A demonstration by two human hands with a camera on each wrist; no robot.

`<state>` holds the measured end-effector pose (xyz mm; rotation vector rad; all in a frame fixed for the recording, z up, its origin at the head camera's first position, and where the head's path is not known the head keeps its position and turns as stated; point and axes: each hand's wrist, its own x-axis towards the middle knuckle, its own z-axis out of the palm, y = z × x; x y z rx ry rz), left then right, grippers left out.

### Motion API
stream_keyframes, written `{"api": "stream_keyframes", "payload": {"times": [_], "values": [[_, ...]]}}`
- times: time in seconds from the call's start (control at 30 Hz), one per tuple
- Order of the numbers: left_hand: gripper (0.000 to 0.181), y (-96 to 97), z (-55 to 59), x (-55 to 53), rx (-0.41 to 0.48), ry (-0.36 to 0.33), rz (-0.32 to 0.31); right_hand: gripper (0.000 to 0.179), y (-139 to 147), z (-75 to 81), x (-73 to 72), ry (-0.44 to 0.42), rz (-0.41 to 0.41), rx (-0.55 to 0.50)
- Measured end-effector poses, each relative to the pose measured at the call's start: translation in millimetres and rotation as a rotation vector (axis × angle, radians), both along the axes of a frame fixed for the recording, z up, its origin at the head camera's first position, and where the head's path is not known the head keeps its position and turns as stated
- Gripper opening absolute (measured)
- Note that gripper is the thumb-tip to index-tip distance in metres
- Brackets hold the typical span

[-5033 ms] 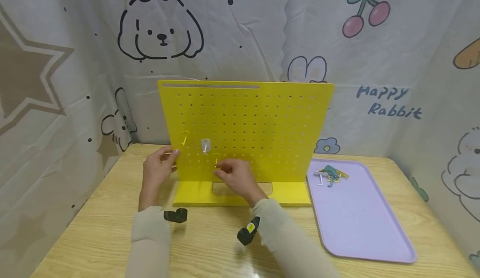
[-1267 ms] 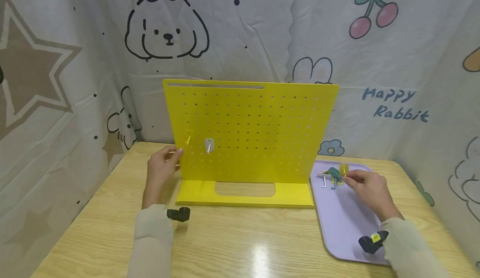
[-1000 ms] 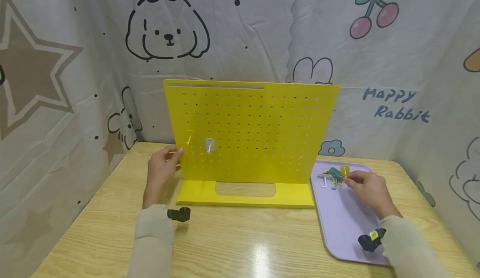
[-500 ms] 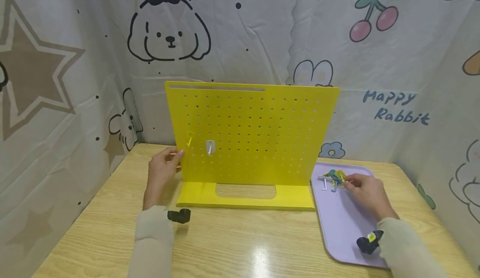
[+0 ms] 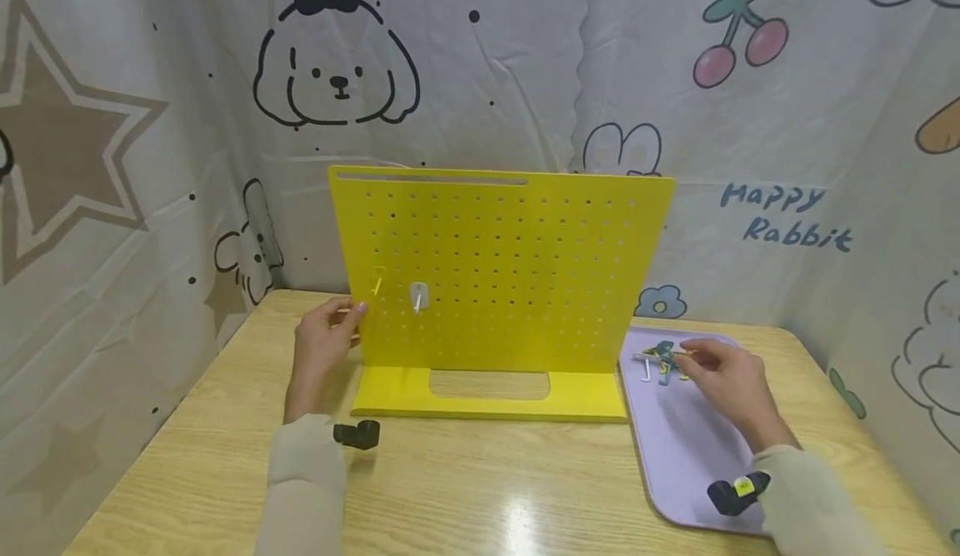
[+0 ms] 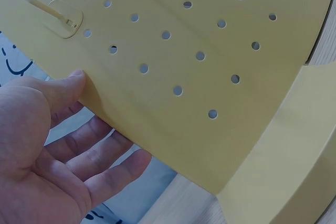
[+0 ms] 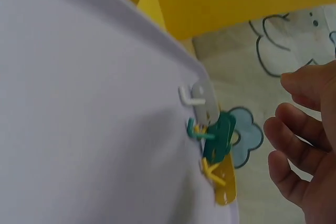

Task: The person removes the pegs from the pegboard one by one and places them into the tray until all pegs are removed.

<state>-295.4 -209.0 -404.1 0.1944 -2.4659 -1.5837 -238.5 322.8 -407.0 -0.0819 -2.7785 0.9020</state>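
A yellow pegboard (image 5: 480, 256) stands upright on its base, with a yellow hook (image 5: 378, 282) and a white hook (image 5: 419, 296) mounted at its left. My left hand (image 5: 321, 348) grips the board's left edge, thumb on the front face and fingers behind; the left wrist view shows the thumb (image 6: 73, 85) there. At the right, my right hand (image 5: 731, 381) hovers by the far end of the lilac tray (image 5: 693, 456), holding nothing, its fingers loosely bent. Just beside it in the tray lie a white hook (image 7: 202, 103), a green hook (image 7: 219, 137) and yellow hooks (image 7: 224, 182), bunched together.
A wooden table (image 5: 450, 481) carries the board and tray. The board's base (image 5: 585, 393) has a cut-out and lies close to the tray's left rim. A printed curtain (image 5: 510, 64) hangs right behind the table.
Five seconds ago my right hand was at a yellow hook low on the pegboard. That hook came off, was carried to the tray and let go there. My left hand stayed at the edge.
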Motion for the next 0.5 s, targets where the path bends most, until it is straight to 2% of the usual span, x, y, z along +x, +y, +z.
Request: {"api": "stream_keyframes", "payload": {"times": [0.17, 0.4, 0.5], "values": [[0.042, 0.1, -2.3, -0.4, 0.000, 0.006, -0.006, 0.029, -17, 6.1, 3.8, 0.116, 0.044, 0.000], [0.040, -0.1, -2.2, -0.7, 0.003, 0.008, -0.001, 0.034, -41, 13.0, 6.8, 0.121, 0.101, -0.080], [0.040, -0.4, -1.7, -0.3, 0.003, 0.008, 0.001, 0.031, -53, 13.6, 6.0, 0.169, 0.129, -0.090]]}}
